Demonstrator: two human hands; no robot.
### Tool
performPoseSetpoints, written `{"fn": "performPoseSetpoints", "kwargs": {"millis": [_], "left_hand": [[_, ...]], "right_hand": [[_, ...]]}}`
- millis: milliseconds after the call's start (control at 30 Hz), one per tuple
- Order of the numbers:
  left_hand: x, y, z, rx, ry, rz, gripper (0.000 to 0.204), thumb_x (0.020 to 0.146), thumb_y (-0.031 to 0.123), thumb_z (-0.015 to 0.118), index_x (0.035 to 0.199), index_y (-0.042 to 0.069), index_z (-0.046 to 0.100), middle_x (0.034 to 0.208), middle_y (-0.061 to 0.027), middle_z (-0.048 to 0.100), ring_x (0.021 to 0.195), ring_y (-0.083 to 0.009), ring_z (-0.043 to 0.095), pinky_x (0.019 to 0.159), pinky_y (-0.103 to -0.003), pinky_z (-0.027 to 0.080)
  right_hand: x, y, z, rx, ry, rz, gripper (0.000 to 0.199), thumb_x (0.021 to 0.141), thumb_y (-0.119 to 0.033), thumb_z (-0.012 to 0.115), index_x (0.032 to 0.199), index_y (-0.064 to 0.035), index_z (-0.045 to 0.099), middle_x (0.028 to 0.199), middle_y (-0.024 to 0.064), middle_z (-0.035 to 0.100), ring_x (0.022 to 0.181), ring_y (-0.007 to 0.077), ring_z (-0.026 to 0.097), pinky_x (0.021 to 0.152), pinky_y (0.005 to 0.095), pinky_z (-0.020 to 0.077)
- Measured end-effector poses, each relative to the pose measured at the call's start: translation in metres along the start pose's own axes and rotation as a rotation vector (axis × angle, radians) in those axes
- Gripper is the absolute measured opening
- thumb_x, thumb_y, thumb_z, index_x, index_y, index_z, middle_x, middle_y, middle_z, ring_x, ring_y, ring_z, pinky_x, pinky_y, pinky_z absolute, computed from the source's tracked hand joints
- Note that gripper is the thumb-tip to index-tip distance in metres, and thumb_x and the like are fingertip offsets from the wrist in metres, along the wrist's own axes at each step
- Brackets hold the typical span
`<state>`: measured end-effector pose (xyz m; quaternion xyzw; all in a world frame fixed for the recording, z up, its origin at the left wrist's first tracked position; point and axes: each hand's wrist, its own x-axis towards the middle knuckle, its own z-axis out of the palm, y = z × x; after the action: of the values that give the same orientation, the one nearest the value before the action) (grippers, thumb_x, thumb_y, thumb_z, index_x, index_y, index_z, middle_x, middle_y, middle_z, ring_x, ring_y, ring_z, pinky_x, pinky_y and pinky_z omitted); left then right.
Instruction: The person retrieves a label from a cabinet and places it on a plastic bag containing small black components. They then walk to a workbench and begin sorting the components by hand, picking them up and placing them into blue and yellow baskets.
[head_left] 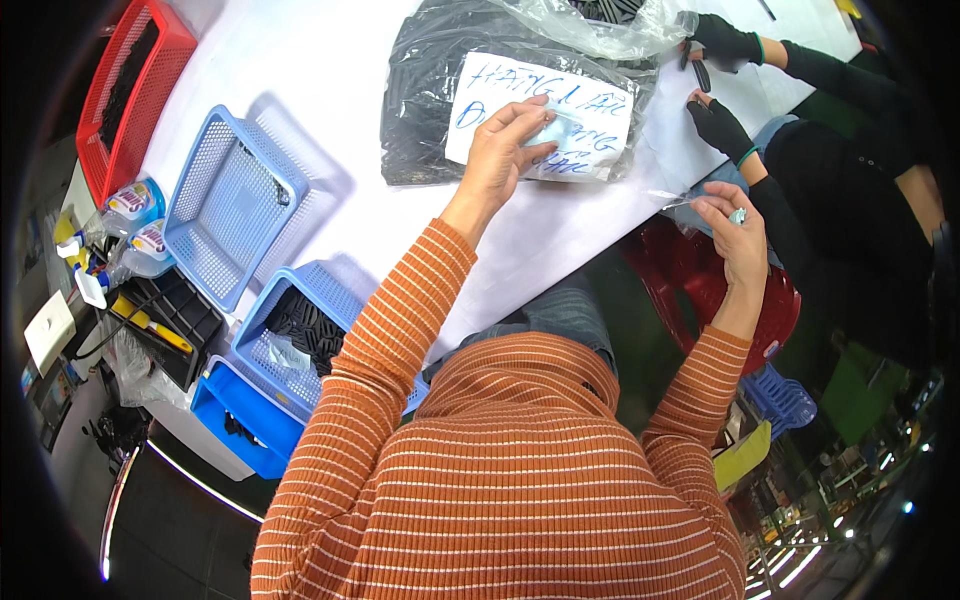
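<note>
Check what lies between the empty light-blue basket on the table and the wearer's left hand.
In the head view, only bare white table separates the empty light-blue basket from the left hand, which rests on a handwritten paper sheet over a black plastic bag.

A person in an orange striped top reaches across a white table (pixel 330 60), the left hand (pixel 505 150) pinching a small clear piece against a handwritten paper sheet (pixel 540 115) that lies on a bag of black parts (pixel 430 90), while the right hand (pixel 735 235), off the table's edge, holds up a thin clear strip (pixel 672 199). To the left stand an empty blue basket (pixel 225 205), a second blue basket of black parts (pixel 300 335) and a red basket (pixel 125 90). Across the table a co-worker's gloved hands (pixel 720 85) work over white paper.
</note>
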<state>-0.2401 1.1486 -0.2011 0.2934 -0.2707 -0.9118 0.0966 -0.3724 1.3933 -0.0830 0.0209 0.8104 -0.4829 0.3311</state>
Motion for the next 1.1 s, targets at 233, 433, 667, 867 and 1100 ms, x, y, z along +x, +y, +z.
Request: {"fn": "performPoseSetpoints", "kwargs": {"millis": [233,433,667,867,1100], "left_hand": [[-0.021,0.014,-0.002,0.247,0.022,0.132,0.011,0.088,0.014,0.059,0.089,0.004,0.063,0.122,-0.0131,0.053,0.107,-0.0267,0.058,0.087,-0.042,0.052],[-0.043,0.048,-0.03,0.313,0.213,0.262,0.016,0.09,0.014,0.056,0.095,0.001,0.061,0.115,-0.0131,0.056,0.095,-0.0251,0.063,0.078,-0.035,0.055],[-0.015,0.044,-0.061,0.164,0.212,0.18,0.014,0.09,0.016,0.053,0.092,0.003,0.058,0.12,-0.0158,0.054,0.105,-0.0319,0.059,0.082,-0.045,0.054],[-0.014,0.046,-0.065,0.215,0.235,0.15,0.015,0.089,0.015,0.055,0.092,0.001,0.06,0.119,-0.0141,0.054,0.104,-0.0272,0.059,0.081,-0.043,0.055],[-0.03,0.053,-0.052,0.745,0.439,0.25,0.019,0.078,0.021,0.072,0.084,0.004,0.07,0.108,-0.0087,0.057,0.085,-0.0145,0.059,0.069,-0.027,0.05]], "right_hand": [[0.004,-0.018,0.005,-0.114,0.012,-0.023,0.026,0.076,-0.007,0.069,0.1,-0.0016,0.06,0.079,0.0014,0.066,0.048,-0.0033,0.037,0.039,0.0139,0.019],[0.03,-0.024,0.053,-0.126,-0.295,0.009,0.028,0.075,-0.009,0.068,0.102,-0.0024,0.063,0.073,-0.0019,0.061,0.049,-0.0011,0.033,0.042,0.0167,0.0197],[0.082,0.002,0.082,0.056,-0.556,0.196,0.045,0.076,-0.008,0.067,0.119,-0.0018,0.055,0.08,0.0067,0.063,0.043,-0.0006,0.029,0.038,0.0166,0.0162],[0.1,0.012,0.077,0.067,-0.541,0.227,0.048,0.076,-0.01,0.069,0.121,-0.0024,0.054,0.079,0.0045,0.061,0.044,-0.0014,0.029,0.038,0.0157,0.0163],[0.085,0.0,0.074,-0.073,-0.292,0.102,0.043,0.069,-0.015,0.076,0.107,-0.0036,0.06,0.07,-0.0045,0.054,0.048,-0.0016,0.033,0.04,0.0168,0.0159]]}}
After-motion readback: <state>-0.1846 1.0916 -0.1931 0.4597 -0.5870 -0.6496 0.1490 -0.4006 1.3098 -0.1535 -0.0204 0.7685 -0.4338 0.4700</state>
